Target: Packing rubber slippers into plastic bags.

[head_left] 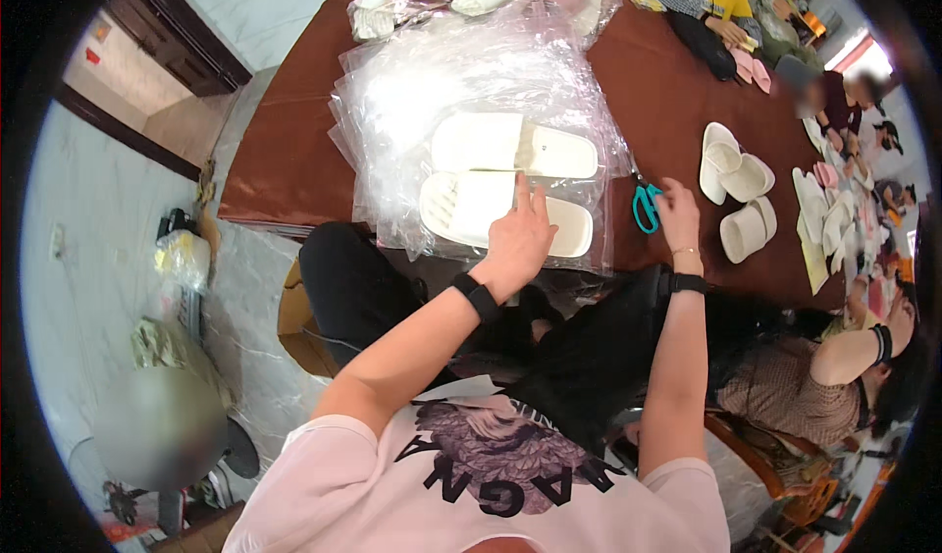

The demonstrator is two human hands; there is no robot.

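Observation:
A pair of cream slide slippers (564, 227) lies side by side on a thick stack of clear plastic bags (392, 92). My left hand (520, 239) rests on the strap of the nearer slipper, its fingers stretched out flat and gripping nothing. To the right of the stack lies a pair of scissors (645, 208) with teal handles, the blades pointing toward the bags. My right hand (679, 217) is at the scissors' right side, fingertips by the handle loop and loosely apart; whether they touch it is hard to make out.
Several loose cream slippers (748, 229) sit on the brown-covered table (285, 151) to the right. Bagged slippers (388, 13) lie along the far edge. Other people work along the right side, one person's arm (849, 357) close by. A cardboard box (304, 327) stands on the floor.

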